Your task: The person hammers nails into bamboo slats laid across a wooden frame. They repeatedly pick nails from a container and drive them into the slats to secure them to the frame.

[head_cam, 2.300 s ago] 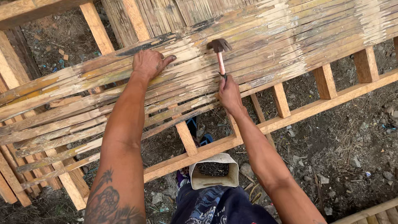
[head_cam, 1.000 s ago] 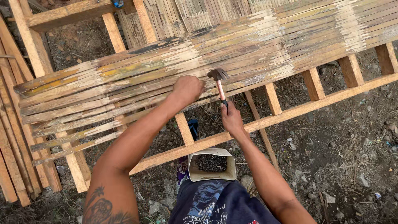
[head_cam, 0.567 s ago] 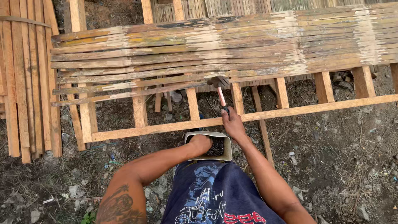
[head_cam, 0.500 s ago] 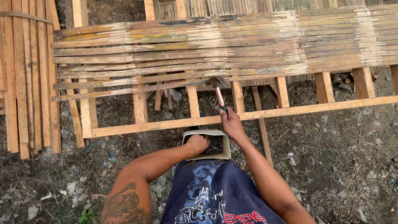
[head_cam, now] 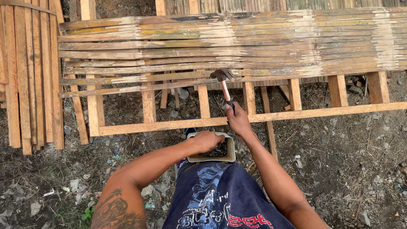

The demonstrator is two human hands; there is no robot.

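Fingers of the left hand (head_cam: 208, 140) now curl into the nail container (head_cam: 212, 148), having left the bamboo slats (head_cam: 237, 46). The right hand (head_cam: 238, 121) stays clenched on the hammer (head_cam: 224, 85), just above the container.

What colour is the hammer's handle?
The hammer has a reddish-pink handle with a dark grip, seen in the head view.

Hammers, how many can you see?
1. The hammer is in the right hand, its head against the bamboo slats. The left hand reaches into the small container. Others may be hidden.
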